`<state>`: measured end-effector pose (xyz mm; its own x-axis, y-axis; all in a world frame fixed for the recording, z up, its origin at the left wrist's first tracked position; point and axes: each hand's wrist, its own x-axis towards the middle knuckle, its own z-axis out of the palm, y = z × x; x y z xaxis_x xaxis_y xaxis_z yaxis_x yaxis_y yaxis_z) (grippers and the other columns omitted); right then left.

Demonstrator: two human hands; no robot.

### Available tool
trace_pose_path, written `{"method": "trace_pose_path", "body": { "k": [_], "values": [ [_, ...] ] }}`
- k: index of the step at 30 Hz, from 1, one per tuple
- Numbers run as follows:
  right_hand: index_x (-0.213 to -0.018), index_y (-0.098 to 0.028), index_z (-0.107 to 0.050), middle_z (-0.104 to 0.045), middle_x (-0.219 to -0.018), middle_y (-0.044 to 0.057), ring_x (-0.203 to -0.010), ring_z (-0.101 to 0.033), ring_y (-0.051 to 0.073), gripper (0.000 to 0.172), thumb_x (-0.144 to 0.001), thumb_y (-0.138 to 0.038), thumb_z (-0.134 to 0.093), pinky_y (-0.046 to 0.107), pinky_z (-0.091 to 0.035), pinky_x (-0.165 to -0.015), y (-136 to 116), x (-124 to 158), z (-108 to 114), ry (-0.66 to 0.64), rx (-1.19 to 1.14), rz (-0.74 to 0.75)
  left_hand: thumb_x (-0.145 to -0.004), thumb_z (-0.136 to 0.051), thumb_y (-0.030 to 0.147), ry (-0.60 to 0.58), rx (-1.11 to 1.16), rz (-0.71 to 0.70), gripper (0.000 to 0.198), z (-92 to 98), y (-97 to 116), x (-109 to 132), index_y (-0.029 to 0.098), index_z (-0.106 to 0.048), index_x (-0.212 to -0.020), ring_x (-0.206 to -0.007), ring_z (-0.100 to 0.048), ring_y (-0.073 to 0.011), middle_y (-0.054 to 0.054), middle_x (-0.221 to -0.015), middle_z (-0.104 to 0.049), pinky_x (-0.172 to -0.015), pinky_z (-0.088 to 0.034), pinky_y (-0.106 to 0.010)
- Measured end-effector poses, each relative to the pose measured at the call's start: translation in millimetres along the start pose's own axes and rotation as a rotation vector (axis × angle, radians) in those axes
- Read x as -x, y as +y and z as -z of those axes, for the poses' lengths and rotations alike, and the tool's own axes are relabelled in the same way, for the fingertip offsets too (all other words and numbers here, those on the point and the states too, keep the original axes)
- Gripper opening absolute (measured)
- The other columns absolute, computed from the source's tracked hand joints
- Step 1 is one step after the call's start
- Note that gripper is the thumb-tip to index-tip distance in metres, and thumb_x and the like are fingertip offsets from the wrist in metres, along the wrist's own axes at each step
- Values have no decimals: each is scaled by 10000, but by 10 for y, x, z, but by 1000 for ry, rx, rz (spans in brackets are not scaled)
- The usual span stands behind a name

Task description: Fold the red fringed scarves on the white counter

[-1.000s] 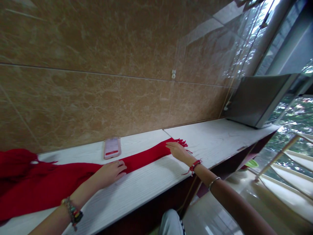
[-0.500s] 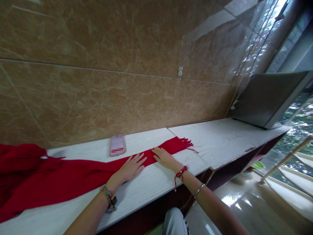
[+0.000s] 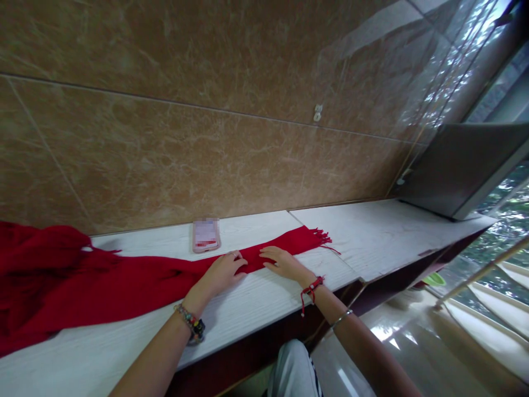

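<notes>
A long red scarf (image 3: 136,286) with a fringed end stretches along the white countertop (image 3: 264,325), its left part bunched into a heap. My left hand (image 3: 221,273), with a ring and a beaded bracelet, has its fingers curled over the far edge of the narrow part; their tips are hidden. Just to its right, my right hand (image 3: 287,264) rests its slightly bent, parted fingers on the scarf. A red cord bracelet and a silver bangle circle that arm. Between the hands a short stretch of red cloth shows.
Behind the scarf lies a phone (image 3: 205,235) in a pinkish case, near the brown tiled wall (image 3: 165,154). A large grey box-like object (image 3: 463,165) stands at the counter's far right end. My knee (image 3: 293,366) is below the front edge, and a railing (image 3: 479,273) is at right.
My left hand's fingers went from spread flat on the scarf to curled over its far edge. The right hand's fingers bent a little. The whole view shifted slightly.
</notes>
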<state>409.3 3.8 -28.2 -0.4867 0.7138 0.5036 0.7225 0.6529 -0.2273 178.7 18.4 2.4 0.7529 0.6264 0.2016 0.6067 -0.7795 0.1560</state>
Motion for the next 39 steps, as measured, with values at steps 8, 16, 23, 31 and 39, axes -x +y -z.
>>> {"method": "trace_pose_path", "body": {
  "k": [8, 16, 23, 31, 39],
  "values": [
    [-975, -148, -638, -666, -959, 74, -923, -586, 164, 199, -846, -181, -489, 297, -476, -827, 31, 6, -32, 5, 128, 97, -856, -405, 191, -14, 13, -45, 232, 67, -42, 48, 184, -602, -977, -872, -561, -157, -53, -980, -606, -755, -437, -245],
    [-881, -132, -644, -677, -856, 80, -818, -610, 168, 165, -843, -132, -483, 304, -487, -749, 31, 3, -4, 24, 320, 208, -849, -406, 163, 2, -37, -40, 235, 76, -42, 43, 188, -607, -967, -843, -576, -155, -49, -946, -624, -739, -435, -248],
    [-883, -150, -648, -667, -884, 82, -855, -593, 178, 244, -879, -151, -404, 320, -465, -784, -30, 4, 53, 13, 318, 158, -776, -428, 86, -41, -92, -49, 240, 168, -32, 69, 185, -598, -914, -799, -564, -161, -49, -900, -611, -678, -427, -247],
    [-808, -154, -649, -646, -782, 79, -775, -574, 171, 258, -878, -156, -401, 308, -453, -734, -11, 16, 46, -19, 323, 119, -787, -380, 59, 9, -168, -45, 239, 131, 2, 43, 174, -584, -827, -747, -534, -164, -59, -821, -576, -658, -410, -260],
    [-848, -164, -645, -642, -831, 67, -807, -564, 158, 211, -839, -125, -438, 278, -450, -733, -32, 39, 62, -55, 224, 135, -762, -403, 66, -54, 5, -74, 247, 132, 7, 105, 189, -598, -849, -767, -529, -139, -29, -845, -583, -667, -400, -222]
  ]
}}
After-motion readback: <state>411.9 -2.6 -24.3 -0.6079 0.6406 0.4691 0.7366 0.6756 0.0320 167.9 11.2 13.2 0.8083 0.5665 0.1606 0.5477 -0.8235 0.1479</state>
